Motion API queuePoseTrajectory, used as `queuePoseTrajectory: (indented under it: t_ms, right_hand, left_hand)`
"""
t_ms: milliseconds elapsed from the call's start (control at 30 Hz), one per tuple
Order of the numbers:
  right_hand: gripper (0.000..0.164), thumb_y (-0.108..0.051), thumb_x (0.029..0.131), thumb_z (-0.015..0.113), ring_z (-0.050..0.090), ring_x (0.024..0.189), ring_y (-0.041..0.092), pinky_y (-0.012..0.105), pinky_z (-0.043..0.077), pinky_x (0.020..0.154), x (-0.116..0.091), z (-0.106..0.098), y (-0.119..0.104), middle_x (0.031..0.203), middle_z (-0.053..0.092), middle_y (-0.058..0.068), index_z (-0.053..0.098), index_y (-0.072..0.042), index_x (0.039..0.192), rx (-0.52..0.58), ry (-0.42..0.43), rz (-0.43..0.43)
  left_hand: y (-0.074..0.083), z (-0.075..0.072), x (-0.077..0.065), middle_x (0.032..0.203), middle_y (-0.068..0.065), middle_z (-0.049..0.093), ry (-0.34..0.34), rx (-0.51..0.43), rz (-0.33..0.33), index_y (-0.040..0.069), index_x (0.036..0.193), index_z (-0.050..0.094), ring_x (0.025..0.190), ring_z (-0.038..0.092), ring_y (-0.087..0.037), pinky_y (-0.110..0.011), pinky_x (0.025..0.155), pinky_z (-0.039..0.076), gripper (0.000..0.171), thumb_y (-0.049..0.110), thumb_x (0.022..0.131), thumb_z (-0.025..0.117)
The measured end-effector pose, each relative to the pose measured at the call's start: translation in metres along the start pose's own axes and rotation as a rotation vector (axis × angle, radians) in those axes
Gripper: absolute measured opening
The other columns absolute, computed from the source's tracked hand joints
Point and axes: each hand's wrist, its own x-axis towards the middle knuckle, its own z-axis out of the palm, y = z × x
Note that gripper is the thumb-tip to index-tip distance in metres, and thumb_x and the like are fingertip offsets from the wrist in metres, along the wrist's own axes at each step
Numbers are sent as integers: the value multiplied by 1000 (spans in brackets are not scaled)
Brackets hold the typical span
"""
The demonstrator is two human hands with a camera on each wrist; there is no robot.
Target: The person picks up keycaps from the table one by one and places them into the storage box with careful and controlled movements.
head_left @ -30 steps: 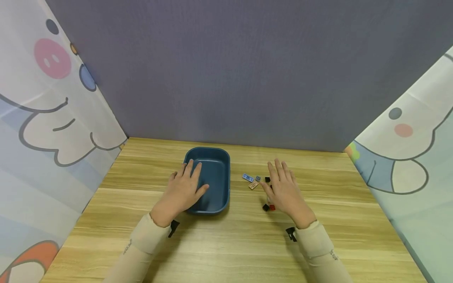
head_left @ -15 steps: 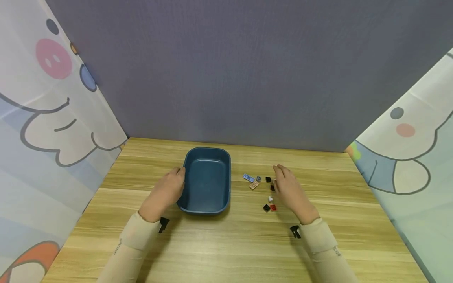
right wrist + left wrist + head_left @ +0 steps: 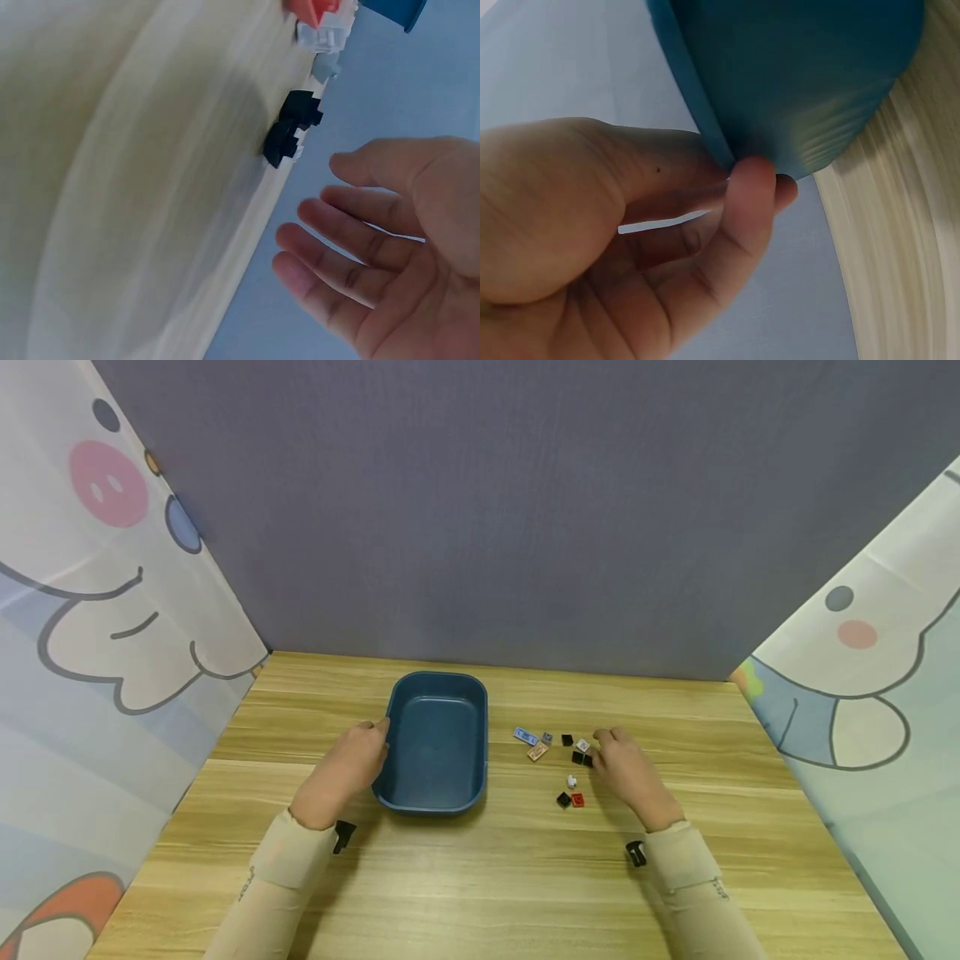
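Lying between the hands (image 3: pixel 348 768) (image 3: pixel 628 772), blue tray (image 3: pixel 437 756) (left-gripped), small bricks (image 3: pixel 577 800).

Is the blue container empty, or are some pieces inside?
Empty. The head view shows the bare floor of the blue container; the small pieces lie outside, on the table.

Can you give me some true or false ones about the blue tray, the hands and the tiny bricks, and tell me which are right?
1. The left hand pinches the edge of the blue tray. True.
2. A black brick lies beside the red brick. True.
3. The red brick is inside the blue tray. False: it lies on the wooden table.
4. The right hand grips the blue tray. False: the right hand holds nothing.
5. The blue brick is nearer the tray than the red brick. True.
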Motion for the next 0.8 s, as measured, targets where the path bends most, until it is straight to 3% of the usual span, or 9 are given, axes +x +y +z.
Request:
queuePoseTrajectory:
  t_ms: [167,300,800]
  right_hand:
    - [22,0,92,64,64,81,29,41,57,69,-1,2,3,99,63,22,64,11,110,48,-100,61]
    - [25,-2,90,66,64,82,28,43,57,71,-3,4,7,98,62,19,64,10,112,67,-159,88]
    - [18,-3,89,70,62,80,25,42,55,71,-3,9,9,90,61,11,66,7,104,45,-156,74]
  left_hand:
    - [0,-1,1,116,-37,59,-6,-17,-9,-20,135,47,107,62,-46,-48,84,55,44,-3,96,60]
    - [-1,-1,2,118,-37,59,-8,-23,-9,-20,134,47,108,61,-46,-47,85,54,44,-3,96,60]
    - [-2,1,3,119,-38,59,-4,-41,-20,-20,135,47,107,62,-47,-48,83,55,44,-2,96,60]
